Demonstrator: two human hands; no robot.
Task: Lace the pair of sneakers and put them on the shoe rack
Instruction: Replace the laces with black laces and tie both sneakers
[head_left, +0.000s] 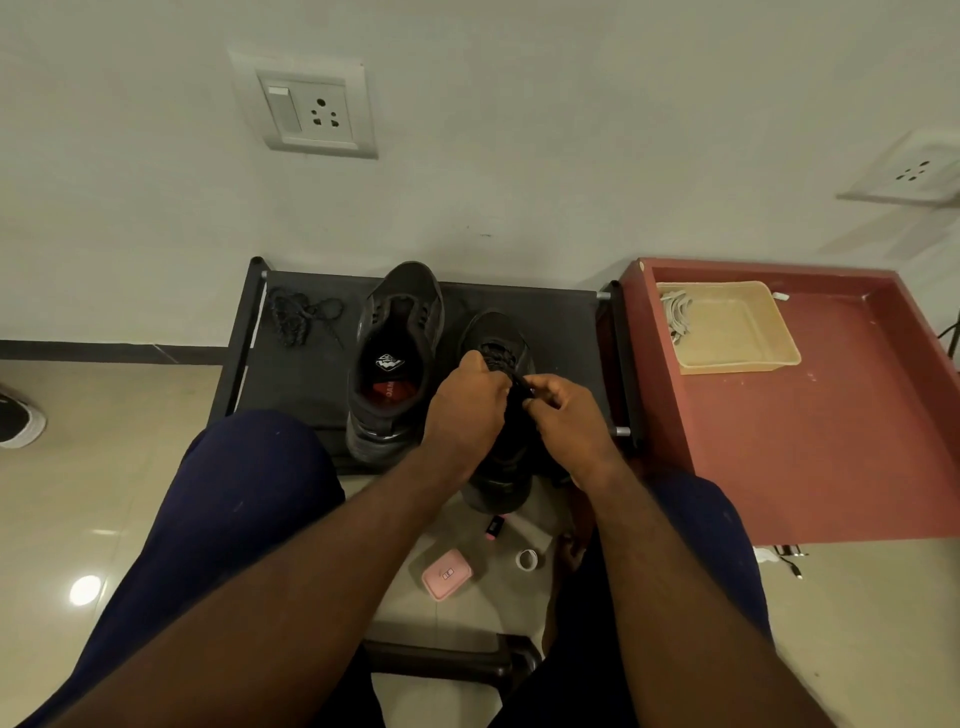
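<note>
Progress is judged at under halfway, with neither shoe confirmed finished. Black shoe rack stands against the wall, and both dark sneakers sit on its top shelf, toes toward the wall and heels overhanging the near edge. Left-hand sneaker is wide open, insole showing, with no lace threaded that can be seen. Right-hand sneaker, just beside it, is the one in work, and a braided dark lace crosses its throat. How many eyelets are filled cannot be told, as the hands cover them. Left hand has its fingers curled, gripping the lace at the tongue. Right hand pinches a lace end between thumb and forefinger, close against the left hand. Spare lace lies bundled and untouched at the far left of the shelf, well apart from both shoes. Outstanding, by judgement: complete and tie the right shoe, lace the left one with the spare, then seat the pair squarely.
</note>
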